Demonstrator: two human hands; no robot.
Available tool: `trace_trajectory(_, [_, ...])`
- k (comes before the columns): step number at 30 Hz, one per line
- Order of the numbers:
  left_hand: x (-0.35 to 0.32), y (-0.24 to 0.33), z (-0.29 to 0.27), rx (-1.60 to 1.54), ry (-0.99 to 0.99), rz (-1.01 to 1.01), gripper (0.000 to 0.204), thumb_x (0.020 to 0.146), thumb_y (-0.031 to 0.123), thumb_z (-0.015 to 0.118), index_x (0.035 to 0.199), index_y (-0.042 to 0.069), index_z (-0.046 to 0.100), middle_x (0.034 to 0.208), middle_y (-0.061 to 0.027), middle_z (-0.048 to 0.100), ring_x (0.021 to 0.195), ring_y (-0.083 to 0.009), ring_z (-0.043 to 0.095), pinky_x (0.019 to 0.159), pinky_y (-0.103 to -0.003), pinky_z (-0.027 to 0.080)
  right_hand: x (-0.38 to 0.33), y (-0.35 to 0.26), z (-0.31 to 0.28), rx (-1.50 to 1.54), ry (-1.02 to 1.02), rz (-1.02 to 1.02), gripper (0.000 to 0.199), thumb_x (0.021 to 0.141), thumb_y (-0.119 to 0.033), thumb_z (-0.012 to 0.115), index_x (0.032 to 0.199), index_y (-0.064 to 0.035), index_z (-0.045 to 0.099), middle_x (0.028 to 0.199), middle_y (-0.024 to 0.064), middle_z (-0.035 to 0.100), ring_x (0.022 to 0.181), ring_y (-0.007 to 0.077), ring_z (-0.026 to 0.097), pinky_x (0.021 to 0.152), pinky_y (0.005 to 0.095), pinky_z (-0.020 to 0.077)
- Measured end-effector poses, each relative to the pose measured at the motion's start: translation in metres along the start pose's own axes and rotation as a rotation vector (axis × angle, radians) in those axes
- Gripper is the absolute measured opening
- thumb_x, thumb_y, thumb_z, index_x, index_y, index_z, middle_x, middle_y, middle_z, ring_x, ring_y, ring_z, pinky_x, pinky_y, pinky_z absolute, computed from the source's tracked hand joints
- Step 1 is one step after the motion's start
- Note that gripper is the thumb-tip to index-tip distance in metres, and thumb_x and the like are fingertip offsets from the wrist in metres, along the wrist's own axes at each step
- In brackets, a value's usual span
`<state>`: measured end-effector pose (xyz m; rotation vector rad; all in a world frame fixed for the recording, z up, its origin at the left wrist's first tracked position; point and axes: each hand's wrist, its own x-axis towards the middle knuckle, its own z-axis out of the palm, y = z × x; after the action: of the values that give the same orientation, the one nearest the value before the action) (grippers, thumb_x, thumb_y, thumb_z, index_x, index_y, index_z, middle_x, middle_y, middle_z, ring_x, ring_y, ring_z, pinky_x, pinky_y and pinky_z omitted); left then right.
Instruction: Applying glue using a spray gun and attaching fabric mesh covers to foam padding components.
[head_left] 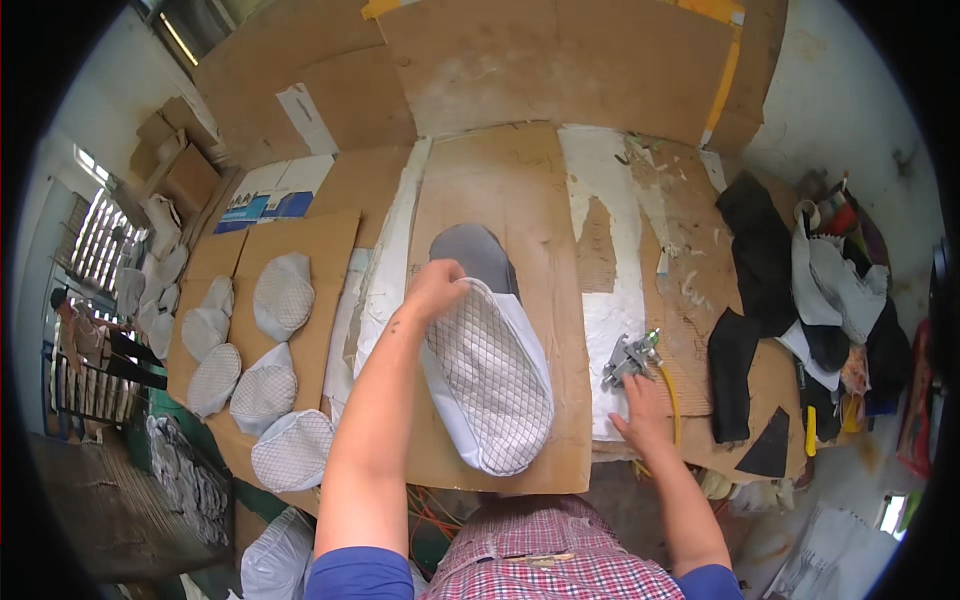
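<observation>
A long quilted pad cover (490, 385), white-grey with smooth pale sides, lies lengthwise in front of me. My left hand (437, 288) is closed on its far left rim. A dark grey rounded piece (472, 248) shows beyond the cover's far end; how far it reaches under the cover is hidden. To the right, my right hand (645, 408) has its fingers stretched out and its thumb apart. Its fingertips are at a metal spray gun (628, 358), which rests on a white strip with a yellow hose (672, 400) running from it.
Several similar quilted pieces (283, 295) lie on cardboard at left. Black fabric pieces (733, 375) and a heap of cloths (835, 280) are at right. Cardboard (570, 80) stands upright behind the table. Far left, another person (95, 335) is at a distance.
</observation>
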<state>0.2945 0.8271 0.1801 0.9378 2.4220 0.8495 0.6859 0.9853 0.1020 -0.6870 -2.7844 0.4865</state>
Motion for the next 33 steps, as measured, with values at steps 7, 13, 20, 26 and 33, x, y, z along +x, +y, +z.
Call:
trace_trajectory(7, [-0.032,0.023,0.003,0.318,0.581,0.261,0.033,0.071,0.024,0.070,0.095,0.006,0.057,0.096,-0.0102,0.057,0.102,-0.0287,0.049,0.085,-0.044,0.037,0.018,0.003,-0.002,0.082,-0.116,0.178,0.070,0.064,0.001,0.067,0.128,-0.0040,0.041,0.110,0.0165,0.050,0.105,0.0325,0.047,0.092,0.0390,0.0398])
trace_trajectory(13, [-0.204,0.013,0.063,-0.050,0.413,-0.414,0.047,0.081,0.042,0.064,0.061,0.003,0.048,0.054,-0.0145,0.051,0.052,-0.0255,0.051,0.053,-0.040,0.040,0.003,0.006,-0.091,0.715,0.094,0.363,0.058,0.069,0.003,0.060,0.125,0.0000,0.045,0.088,0.0055,0.055,0.075,0.0137,0.052,0.068,0.0260,0.0423])
trace_trajectory(20, [-0.238,-0.011,0.185,-1.256,0.559,-0.750,0.021,0.085,0.012,0.058,0.099,-0.002,0.051,0.086,-0.0162,0.060,0.056,-0.0213,0.060,0.039,-0.027,0.048,-0.052,-0.045,-0.158,0.659,-0.137,0.179,0.035,0.073,-0.003,0.068,0.105,0.0002,0.054,0.086,0.0073,0.054,0.074,0.0160,0.052,0.066,0.0275,0.0416])
trace_trajectory(26, [-0.226,-0.004,0.186,-1.252,0.383,-0.809,0.030,0.087,0.004,0.048,0.113,-0.001,0.034,0.092,-0.0207,0.056,0.050,-0.0248,0.060,0.036,-0.028,0.048,-0.102,-0.095,-0.198,0.640,-0.169,-0.012,0.047,0.077,-0.003,0.066,0.119,-0.0035,0.046,0.097,0.0103,0.054,0.086,0.0231,0.055,0.079,0.0302,0.0433])
trace_trajectory(33, [-0.235,0.005,0.181,-1.374,0.293,-0.897,0.029,0.089,0.009,0.051,0.113,0.002,0.037,0.087,-0.0188,0.059,0.052,-0.0265,0.062,0.037,-0.028,0.049,-0.139,-0.125,-0.221,1.087,-0.310,0.109,0.062,0.081,0.002,0.060,0.136,-0.0051,0.032,0.102,0.0080,0.057,0.092,0.0143,0.056,0.082,0.0293,0.0447])
